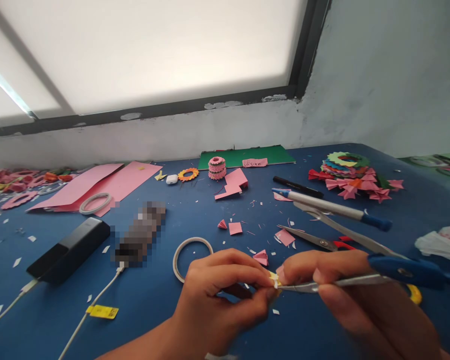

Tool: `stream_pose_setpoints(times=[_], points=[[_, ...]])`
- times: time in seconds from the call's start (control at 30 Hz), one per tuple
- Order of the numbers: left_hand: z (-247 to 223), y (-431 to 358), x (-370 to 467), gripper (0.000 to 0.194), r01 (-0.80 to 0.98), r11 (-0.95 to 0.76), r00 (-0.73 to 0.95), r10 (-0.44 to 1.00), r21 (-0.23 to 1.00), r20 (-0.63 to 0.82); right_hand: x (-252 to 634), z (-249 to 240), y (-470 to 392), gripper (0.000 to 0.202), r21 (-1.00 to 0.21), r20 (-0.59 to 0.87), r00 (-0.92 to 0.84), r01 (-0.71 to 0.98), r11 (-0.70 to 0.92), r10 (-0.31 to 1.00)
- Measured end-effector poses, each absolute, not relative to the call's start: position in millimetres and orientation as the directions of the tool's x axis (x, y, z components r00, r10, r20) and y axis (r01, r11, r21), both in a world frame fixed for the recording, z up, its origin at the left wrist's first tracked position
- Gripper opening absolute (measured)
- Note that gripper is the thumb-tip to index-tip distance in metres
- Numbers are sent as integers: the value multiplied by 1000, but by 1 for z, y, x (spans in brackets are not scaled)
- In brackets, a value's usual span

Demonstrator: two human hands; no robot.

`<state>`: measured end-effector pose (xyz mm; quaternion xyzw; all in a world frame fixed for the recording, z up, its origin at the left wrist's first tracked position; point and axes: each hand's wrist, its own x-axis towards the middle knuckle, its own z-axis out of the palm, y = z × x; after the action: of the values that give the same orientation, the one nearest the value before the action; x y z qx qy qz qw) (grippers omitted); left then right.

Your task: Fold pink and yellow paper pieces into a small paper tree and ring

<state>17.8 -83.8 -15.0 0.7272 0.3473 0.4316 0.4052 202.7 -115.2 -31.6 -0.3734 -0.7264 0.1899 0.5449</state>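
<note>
Two things are pinched: yellow-and-white paper [274, 278] by the left hand [223, 292] and, at that hand's three o'clock, blue-handled scissors [401, 268] by the right hand [375, 310].

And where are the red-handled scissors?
In the head view, the red-handled scissors lie right of centre on the table, just beyond the right hand, near pink paper.

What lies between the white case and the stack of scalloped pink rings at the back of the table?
One orange-and-yellow paper ring, on the blue table, as the head view shows.
</note>
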Motion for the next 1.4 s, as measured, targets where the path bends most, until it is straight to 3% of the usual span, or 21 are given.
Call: stream_pose_setpoints(times=[0.13,0.27,0.53,0.77,1.0,1.13,1.27,1.33,1.4], points=[[-15,-83,18,14,167,-563,386,793,809,472,192,-27,-116,12,-794,577,9,238,559,816],[-16,-81,20,18,100,-632,349,746,768,568,191,-25,-114,12,-840,527,-16,140,524,849],[-20,-83,21,17,76,-519,305,825,851,476,198,-25,-110,17,-802,537,-54,275,530,842],[-21,-83,21,16,103,-494,275,848,863,452,203,-26,-109,10,-869,448,-129,169,465,885],[-19,-82,20,13,132,-432,272,881,892,386,205,-21,-108,15,-894,383,-193,168,415,903],[-17,-80,19,9,74,-319,290,914,945,286,205,-22,-110,14,-894,399,-157,152,421,903],[-14,-77,20,3,-99,-27,373,926,995,62,209,-24,-107,13,-895,435,-5,106,433,901],[-13,-75,19,4,-155,92,408,913,984,-21,214,-24,-102,17,-900,413,45,171,400,910],[-12,-73,19,6,-171,163,425,902,972,-77,220,-24,-93,23,-877,327,-13,368,309,945]])
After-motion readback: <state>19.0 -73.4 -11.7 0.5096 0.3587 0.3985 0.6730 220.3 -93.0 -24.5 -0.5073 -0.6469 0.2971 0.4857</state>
